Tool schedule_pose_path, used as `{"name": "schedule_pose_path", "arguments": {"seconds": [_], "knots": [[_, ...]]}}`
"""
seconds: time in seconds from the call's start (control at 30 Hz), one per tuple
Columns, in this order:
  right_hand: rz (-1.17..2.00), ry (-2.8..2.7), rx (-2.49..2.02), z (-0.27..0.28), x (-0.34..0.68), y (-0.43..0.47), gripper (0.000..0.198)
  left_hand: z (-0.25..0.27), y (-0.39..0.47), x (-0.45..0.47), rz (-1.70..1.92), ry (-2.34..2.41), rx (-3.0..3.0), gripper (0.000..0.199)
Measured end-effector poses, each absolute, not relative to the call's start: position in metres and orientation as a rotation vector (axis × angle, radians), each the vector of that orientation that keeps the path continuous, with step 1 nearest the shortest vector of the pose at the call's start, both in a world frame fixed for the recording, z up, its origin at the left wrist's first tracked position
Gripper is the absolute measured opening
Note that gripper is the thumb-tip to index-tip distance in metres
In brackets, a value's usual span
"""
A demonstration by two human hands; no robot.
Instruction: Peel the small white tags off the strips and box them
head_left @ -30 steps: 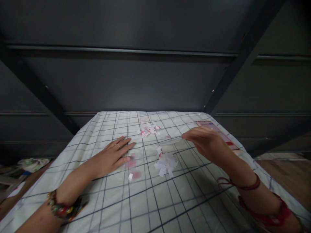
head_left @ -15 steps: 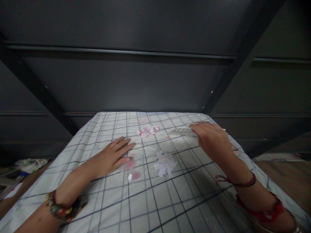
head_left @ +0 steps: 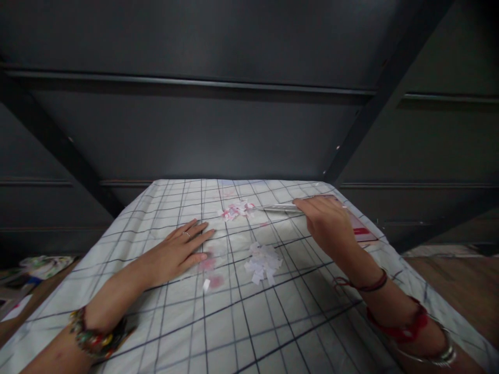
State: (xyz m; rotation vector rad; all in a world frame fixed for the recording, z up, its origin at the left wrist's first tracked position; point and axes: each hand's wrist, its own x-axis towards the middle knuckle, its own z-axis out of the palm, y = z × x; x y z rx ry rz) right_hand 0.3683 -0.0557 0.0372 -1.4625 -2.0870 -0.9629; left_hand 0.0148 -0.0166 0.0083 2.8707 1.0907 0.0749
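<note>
My left hand lies flat with fingers spread on the checked tablecloth, beside pink stains and one small white paper piece. My right hand is closed around a slim silvery pair of tweezers, blurred by motion. The tip points left and reaches the right edge of a pile of red-and-white paper bits; I cannot tell whether it touches them. Nearer to me lies a pile of plain white paper bits, between the two hands.
A flat pinkish card or sheet with a red band lies at the table's right edge, partly behind my right hand. A dark panelled wall stands behind the table. Cloth-like clutter is low at left.
My right hand has moved left with the tweezers, bringing their tip to the red-and-white pile. More of the pinkish card shows. The left hand stays in place.
</note>
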Motion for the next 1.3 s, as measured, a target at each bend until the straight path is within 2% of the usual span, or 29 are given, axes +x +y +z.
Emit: {"name": "schedule_pose_path", "arguments": {"seconds": [0.57,0.87,1.3], "knots": [[-0.945,-2.139,-1.395,0.04,0.363,-0.056,0.036,0.012,-0.019,0.015,0.055,1.141,2.856,0.061],[-0.819,-2.189,-1.362,0.044,0.367,-0.062,0.035,0.009,-0.016,0.011,0.117,1.135,2.865,0.056],[-0.878,-2.173,-1.355,0.046,0.367,-0.062,0.035,0.009,-0.017,0.013,0.079,1.126,2.839,0.061]]}}
